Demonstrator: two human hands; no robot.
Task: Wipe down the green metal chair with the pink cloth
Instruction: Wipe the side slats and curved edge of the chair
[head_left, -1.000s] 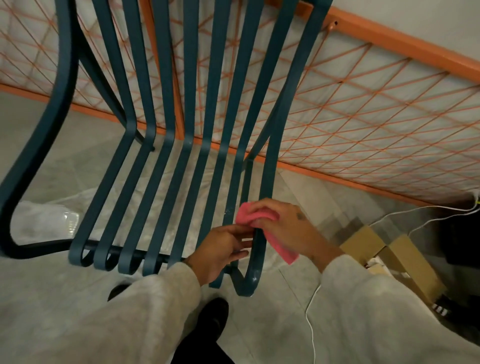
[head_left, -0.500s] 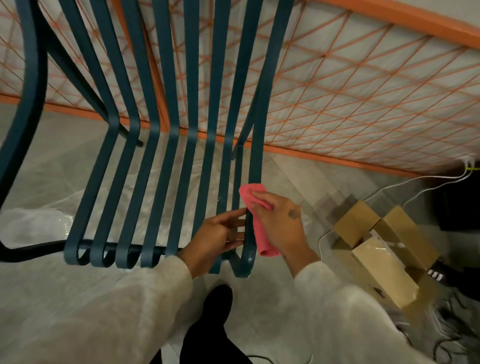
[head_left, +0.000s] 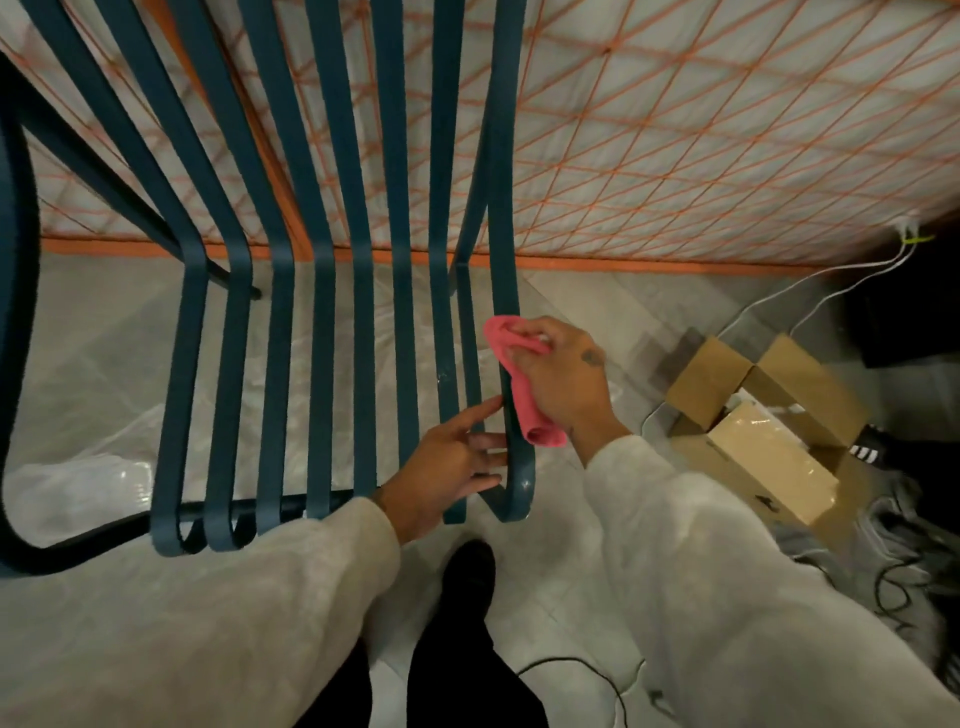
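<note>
Leftmost, the green metal chair (head_left: 322, 364) fills the view with about eight flat slats running down to curled front ends, its dark tube frame at the far left. One left hand (head_left: 447, 467) lies with fingers extended, their tips touching the inner side of the rightmost slat. One right hand (head_left: 563, 379) grips one pink cloth (head_left: 519, 384), pressing it against that slat's outer face. Farther right, one open cardboard box (head_left: 753, 415) sits on the floor.

Beyond the hands, an orange-framed lattice panel (head_left: 675, 130) leans over pale grey floor tiles (head_left: 571, 291); right of them, open brown cardboard boxes (head_left: 753, 415), white cables (head_left: 810, 291); dim light.
</note>
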